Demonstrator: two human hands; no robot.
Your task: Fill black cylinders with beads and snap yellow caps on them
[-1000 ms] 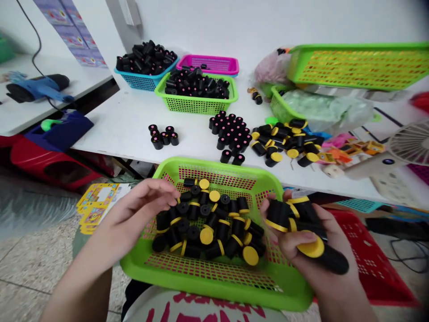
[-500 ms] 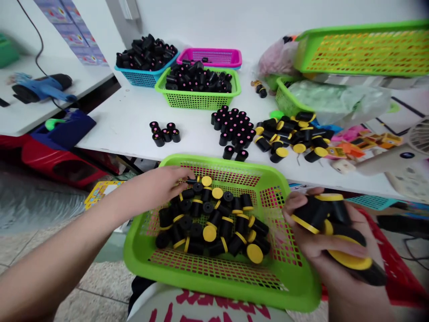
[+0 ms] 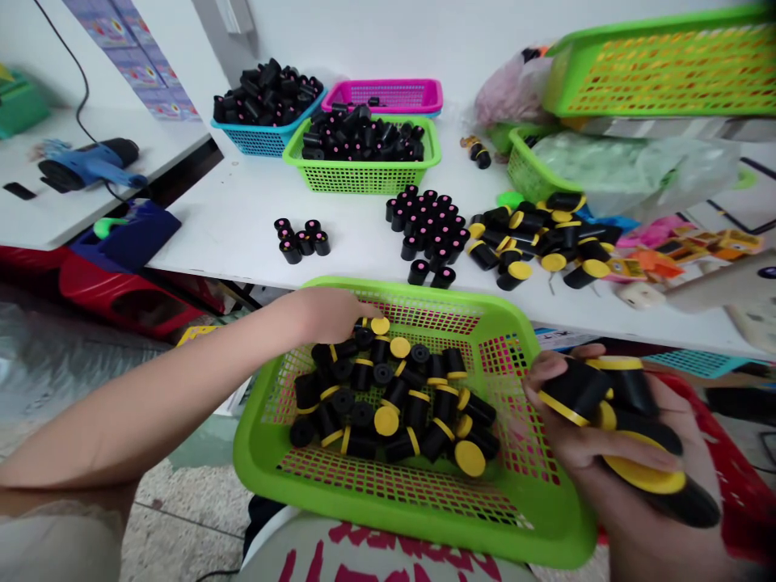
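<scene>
My right hand (image 3: 636, 469) is closed around several black cylinders with yellow caps (image 3: 646, 465), beside the right rim of a green basket (image 3: 506, 517). Inside the basket lies a loose pile of the same yellow-capped black cylinders (image 3: 394, 404), some upside down with a round recess showing. My left hand (image 3: 333, 315) reaches over the basket's far left corner, fingers curled down over one yellow-capped cylinder (image 3: 367, 322) in the pile. The forefinger shows near its cap; my thumb and other fingertips are hidden behind the hand.
On the white table (image 3: 236, 210) stand black cylinders with pink dots (image 3: 430, 222), a smaller group (image 3: 301, 241) and a heap of yellow-capped ones (image 3: 539, 238). Behind are a full blue basket (image 3: 255, 141), a full green basket (image 3: 364, 176) and a pink basket (image 3: 433, 97). A blue heat gun (image 3: 90, 166) lies left.
My left hand has moved right and curled over a cylinder at the far side of the pile. My right hand still holds its cylinders. The whole view has shifted slightly.
</scene>
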